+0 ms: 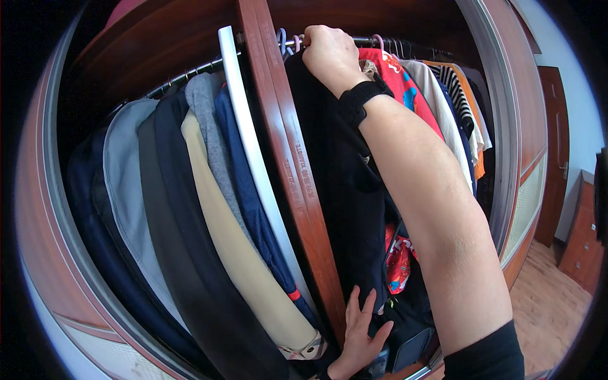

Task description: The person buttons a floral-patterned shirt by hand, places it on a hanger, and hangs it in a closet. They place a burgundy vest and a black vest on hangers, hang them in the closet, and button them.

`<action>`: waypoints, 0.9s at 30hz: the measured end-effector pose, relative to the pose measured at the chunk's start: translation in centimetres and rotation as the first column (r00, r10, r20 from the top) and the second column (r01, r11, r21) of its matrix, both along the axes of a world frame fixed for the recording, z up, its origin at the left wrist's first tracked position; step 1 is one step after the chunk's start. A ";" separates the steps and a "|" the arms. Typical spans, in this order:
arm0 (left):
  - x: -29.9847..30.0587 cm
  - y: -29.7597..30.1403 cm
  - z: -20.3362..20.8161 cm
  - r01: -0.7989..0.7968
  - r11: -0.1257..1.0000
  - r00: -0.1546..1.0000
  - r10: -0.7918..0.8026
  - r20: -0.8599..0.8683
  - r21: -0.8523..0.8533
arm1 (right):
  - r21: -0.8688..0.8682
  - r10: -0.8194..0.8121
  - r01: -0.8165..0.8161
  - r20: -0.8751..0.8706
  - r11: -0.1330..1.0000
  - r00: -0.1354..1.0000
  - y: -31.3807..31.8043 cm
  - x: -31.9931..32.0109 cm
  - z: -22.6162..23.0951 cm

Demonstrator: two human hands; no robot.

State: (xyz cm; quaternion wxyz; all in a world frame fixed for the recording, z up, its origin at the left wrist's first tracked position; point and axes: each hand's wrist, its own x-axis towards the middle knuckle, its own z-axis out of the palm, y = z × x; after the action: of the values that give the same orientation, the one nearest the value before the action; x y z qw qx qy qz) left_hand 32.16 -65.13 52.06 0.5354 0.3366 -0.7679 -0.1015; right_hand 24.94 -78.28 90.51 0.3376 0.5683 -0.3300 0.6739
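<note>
My right hand [330, 54] is closed in a fist at the hanging rail [209, 65], just right of the wooden divider; what its fingers hold is hidden. Right below it hangs a long black garment [342, 202], its shoulder partly behind my wrist. Lower down, my left hand [360, 335] has its fingers spread against the bottom of this garment, close to the divider's edge. A black watch [358, 104] is on my right wrist. Beside the fist, light purple and pink hanger hooks [296, 43] sit on the rail, and a red patterned garment [405, 88] hangs to the right.
The reddish-brown divider [288, 139] splits the wardrobe. Coats, one beige [234, 234], fill its left side, with a white upright strip [253, 152] near the divider. A dark box-like thing [411, 348] stands below. Beyond the door frame are a wooden floor [544, 297] and drawers [581, 234].
</note>
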 end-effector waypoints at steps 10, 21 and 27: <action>-1.2 -0.8 -0.5 -0.116 0.993 0.989 0.113 0.092 0.026 | 0.080 0.013 -0.009 -0.050 0.997 0.999 -0.6 0.3 -0.2; -2.2 -2.5 -0.1 -0.211 0.977 0.977 0.211 0.033 0.006 | 0.258 0.700 -0.709 0.143 0.656 0.700 0.5 0.9 -1.8; -1.8 -2.8 -0.5 -0.172 0.984 0.982 0.174 -0.076 0.037 | 0.311 0.942 -0.927 0.188 0.210 0.277 1.2 0.5 -16.1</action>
State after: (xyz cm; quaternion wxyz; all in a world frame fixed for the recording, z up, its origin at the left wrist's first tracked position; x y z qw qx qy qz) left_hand 30.38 -67.90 51.54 0.5669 0.4059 -0.7125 -0.0791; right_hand 25.47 -77.10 74.41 -0.2398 0.7164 -0.0317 0.6544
